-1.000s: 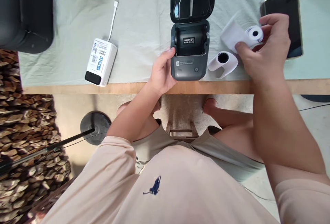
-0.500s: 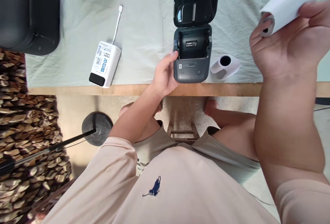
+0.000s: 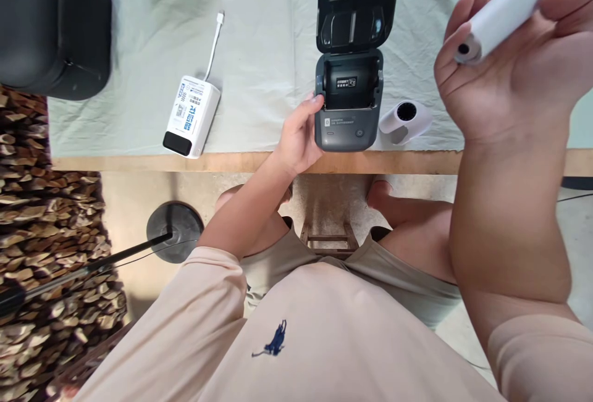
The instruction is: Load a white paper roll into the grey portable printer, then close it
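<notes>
Paper roll (image 3: 507, 14) has risen, clasped in right hand (image 3: 514, 84); left hand (image 3: 299, 136) grips plastic printer (image 3: 345, 127) at near wooden edge (image 3: 403, 162).

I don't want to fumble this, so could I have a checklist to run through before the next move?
1. Left hand on the dark gray device: ok, thumb at its side.
2. Lid raised: ok.
3. Bay free of any roll: ok.
4. Right hand holding the white roll: ok.
5. Gap between the device and the second roll: cannot tell; they sit very close.
6. Device powered on: cannot tell, no light shows clearly.
</notes>
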The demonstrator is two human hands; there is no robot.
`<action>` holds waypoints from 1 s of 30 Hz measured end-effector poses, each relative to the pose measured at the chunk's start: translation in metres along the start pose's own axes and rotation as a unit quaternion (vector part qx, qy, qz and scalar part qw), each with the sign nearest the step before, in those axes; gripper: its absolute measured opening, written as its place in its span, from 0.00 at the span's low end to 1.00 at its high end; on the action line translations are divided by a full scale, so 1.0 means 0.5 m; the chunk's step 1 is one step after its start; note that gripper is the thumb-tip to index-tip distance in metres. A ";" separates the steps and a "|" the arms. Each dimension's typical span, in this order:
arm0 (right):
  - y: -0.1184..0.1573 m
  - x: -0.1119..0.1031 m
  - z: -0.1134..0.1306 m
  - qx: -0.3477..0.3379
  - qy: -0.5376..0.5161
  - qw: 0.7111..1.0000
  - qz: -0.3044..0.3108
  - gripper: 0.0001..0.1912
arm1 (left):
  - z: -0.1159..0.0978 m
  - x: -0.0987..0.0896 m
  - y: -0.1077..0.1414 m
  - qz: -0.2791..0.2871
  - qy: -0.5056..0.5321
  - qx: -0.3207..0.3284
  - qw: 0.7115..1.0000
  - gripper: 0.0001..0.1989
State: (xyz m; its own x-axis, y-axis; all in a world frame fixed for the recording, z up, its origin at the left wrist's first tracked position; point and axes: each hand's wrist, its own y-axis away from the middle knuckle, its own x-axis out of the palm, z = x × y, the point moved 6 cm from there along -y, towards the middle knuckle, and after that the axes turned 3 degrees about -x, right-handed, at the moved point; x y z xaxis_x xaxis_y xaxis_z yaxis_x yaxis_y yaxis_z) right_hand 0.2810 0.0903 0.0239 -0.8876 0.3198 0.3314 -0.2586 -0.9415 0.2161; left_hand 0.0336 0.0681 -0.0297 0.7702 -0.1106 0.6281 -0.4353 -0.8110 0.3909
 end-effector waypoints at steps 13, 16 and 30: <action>0.075 0.109 0.009 -0.159 0.096 0.982 -0.015 0.30 | 0.005 -0.004 0.001 -0.001 -0.002 -0.003 1.000 0.08; 0.067 0.103 -0.012 -0.110 0.052 0.992 -0.043 0.32 | 0.009 -0.006 0.001 0.001 0.000 -0.012 1.000 0.08; 0.082 0.120 -0.023 -0.114 0.048 0.992 -0.003 0.32 | 0.006 0.000 0.003 0.010 0.003 -0.014 1.000 0.07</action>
State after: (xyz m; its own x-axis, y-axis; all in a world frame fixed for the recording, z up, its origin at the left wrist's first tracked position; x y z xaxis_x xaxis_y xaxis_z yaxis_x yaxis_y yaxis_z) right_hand 0.2128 0.0694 0.0421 -0.9150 0.3251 0.2391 -0.3345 -0.9424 0.0009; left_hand 0.0344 0.0653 -0.0312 0.7588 -0.1223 0.6398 -0.4632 -0.7919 0.3979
